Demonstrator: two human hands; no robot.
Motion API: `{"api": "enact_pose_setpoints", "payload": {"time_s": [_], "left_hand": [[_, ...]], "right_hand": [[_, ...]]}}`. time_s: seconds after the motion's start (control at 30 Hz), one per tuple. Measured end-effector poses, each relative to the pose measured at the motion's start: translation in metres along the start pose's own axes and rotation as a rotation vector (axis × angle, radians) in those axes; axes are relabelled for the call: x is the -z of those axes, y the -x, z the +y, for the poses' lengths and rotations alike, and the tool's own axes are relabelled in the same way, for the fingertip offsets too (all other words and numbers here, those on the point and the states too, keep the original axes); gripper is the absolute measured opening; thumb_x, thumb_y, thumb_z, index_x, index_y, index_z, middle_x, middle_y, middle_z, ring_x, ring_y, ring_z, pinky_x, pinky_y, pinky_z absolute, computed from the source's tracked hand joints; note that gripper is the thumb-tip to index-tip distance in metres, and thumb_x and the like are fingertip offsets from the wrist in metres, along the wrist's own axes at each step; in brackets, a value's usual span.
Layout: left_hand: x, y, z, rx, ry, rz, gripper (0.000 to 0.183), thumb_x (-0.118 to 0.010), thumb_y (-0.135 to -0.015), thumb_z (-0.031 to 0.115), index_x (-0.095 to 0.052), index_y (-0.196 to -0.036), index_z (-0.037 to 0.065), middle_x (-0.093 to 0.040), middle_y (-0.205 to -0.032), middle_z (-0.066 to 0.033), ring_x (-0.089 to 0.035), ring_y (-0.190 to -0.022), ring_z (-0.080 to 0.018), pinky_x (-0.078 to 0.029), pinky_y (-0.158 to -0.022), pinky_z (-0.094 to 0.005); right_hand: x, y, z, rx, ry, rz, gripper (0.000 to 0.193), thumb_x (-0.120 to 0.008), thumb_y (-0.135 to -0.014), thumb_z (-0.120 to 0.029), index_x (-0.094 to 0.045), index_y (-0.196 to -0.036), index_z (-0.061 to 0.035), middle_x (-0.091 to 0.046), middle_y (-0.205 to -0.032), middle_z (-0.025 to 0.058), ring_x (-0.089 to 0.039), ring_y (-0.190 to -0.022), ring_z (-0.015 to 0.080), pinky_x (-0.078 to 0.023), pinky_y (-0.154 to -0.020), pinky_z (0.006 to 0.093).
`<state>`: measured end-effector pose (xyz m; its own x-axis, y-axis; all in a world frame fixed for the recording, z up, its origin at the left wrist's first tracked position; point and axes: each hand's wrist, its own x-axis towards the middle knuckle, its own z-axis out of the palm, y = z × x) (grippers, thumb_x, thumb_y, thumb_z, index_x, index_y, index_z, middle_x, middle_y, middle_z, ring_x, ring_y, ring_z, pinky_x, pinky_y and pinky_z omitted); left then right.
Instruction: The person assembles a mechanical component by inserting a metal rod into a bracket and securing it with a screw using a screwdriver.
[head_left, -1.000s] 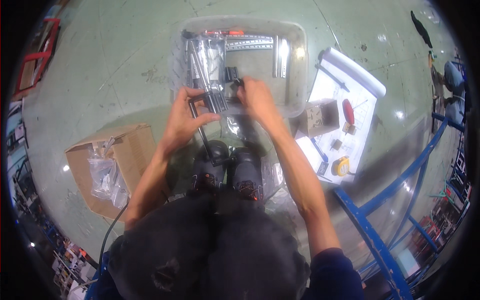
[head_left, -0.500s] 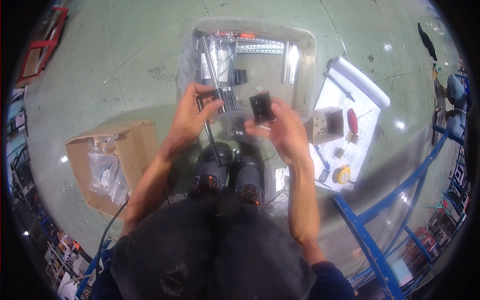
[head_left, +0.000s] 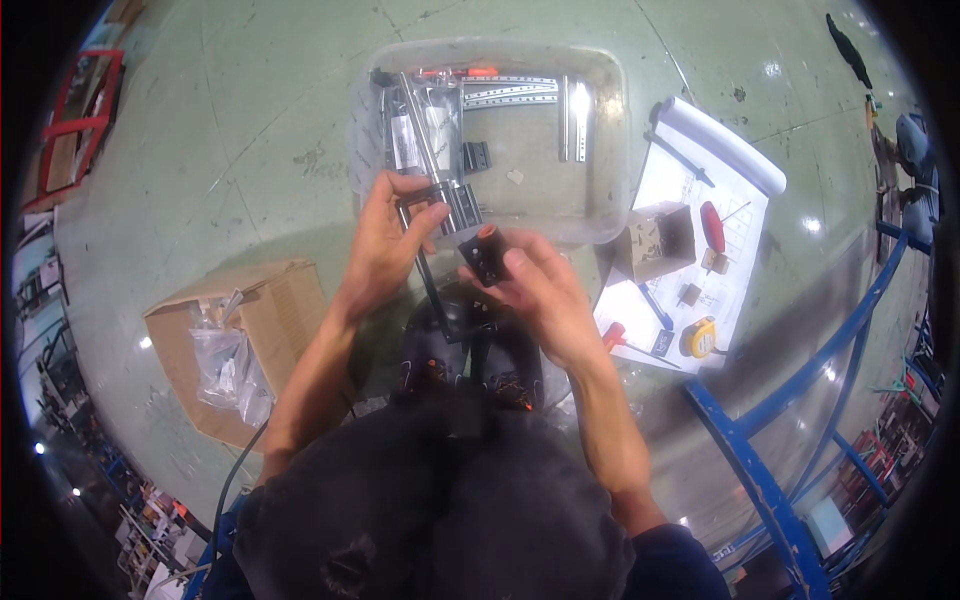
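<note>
My left hand (head_left: 378,250) is closed around a steel rod (head_left: 428,140) near its lower end, where a dark grooved block (head_left: 463,208) sits on it. A thin black bent bar (head_left: 432,295) runs down from the same grip; the fingers hide how it joins. In my right hand (head_left: 550,305) is a small black block with holes (head_left: 484,258), pinched between thumb and fingers. It is just below and right of the grooved block; whether the two touch I cannot tell. Both hands are above the near side of a clear plastic bin (head_left: 622,130).
The bin holds perforated metal rails (head_left: 512,92), bagged parts and a small black part (head_left: 477,156). On the right, drawing sheets (head_left: 735,225) carry a small open box (head_left: 660,243), a red-handled screwdriver (head_left: 713,228) and a yellow tape measure (head_left: 700,337). A cardboard box (head_left: 280,320) stands left; blue rails (head_left: 745,475) rise right.
My right hand has brought the black block left and down, closer to the rod assembly, and turned it. My left hand keeps its grip, nearly still. The view has shifted slightly.
</note>
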<state>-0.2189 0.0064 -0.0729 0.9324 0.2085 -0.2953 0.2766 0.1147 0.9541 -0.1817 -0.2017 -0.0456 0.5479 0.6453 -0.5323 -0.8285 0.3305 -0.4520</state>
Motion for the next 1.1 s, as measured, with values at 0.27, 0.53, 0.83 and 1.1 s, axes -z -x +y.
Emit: {"api": "enact_pose_setpoints", "payload": {"time_s": [0.27,0.53,0.83,1.1], "left_hand": [[-0.005,-0.004,-0.006,-0.078,0.021,0.007,0.026,-0.061,-0.092,-0.003,-0.045,-0.111,-0.002,-0.057,-0.102,-0.0107,-0.06,-0.089,-0.0155,-0.052,-0.079,-0.0287],[-0.01,-0.001,0.002,-0.011,0.108,-0.042,0.026,-0.061,-0.091,-0.004,-0.045,-0.111,-0.002,-0.057,-0.102,-0.0115,-0.061,-0.091,-0.0166,-0.053,-0.079,-0.031],[-0.013,-0.001,0.001,-0.017,0.101,-0.029,0.027,-0.063,-0.091,-0.003,-0.046,-0.111,-0.002,-0.056,-0.102,-0.0096,-0.058,-0.092,-0.0142,-0.051,-0.079,-0.0296],[-0.011,-0.001,0.001,0.0,0.108,-0.021,0.027,-0.063,-0.091,-0.003,-0.046,-0.111,-0.002,-0.056,-0.102,-0.0096,-0.058,-0.092,-0.0144,-0.052,-0.079,-0.0297]], "right_hand": [[0.0,0.002,0.01,0.038,0.293,0.003,0.034,-0.057,-0.098,-0.012,-0.05,-0.129,0.0016,-0.063,-0.113,0.0067,-0.059,-0.1,0.0095,-0.047,-0.089,0.0253],[-0.004,0.004,0.008,-0.025,0.251,0.036,0.031,-0.054,-0.1,-0.012,-0.05,-0.128,0.0005,-0.062,-0.116,0.0066,-0.059,-0.102,0.0101,-0.051,-0.086,0.0267],[0.0,0.004,0.013,-0.003,0.228,0.03,0.03,-0.053,-0.1,-0.011,-0.05,-0.127,0.001,-0.062,-0.116,0.0079,-0.061,-0.1,0.0123,-0.052,-0.085,0.0272],[-0.002,0.009,0.016,0.088,0.242,0.093,0.03,-0.059,-0.097,-0.012,-0.053,-0.124,0.0,-0.063,-0.104,0.007,-0.063,-0.092,0.0134,-0.053,-0.08,0.0272]]}}
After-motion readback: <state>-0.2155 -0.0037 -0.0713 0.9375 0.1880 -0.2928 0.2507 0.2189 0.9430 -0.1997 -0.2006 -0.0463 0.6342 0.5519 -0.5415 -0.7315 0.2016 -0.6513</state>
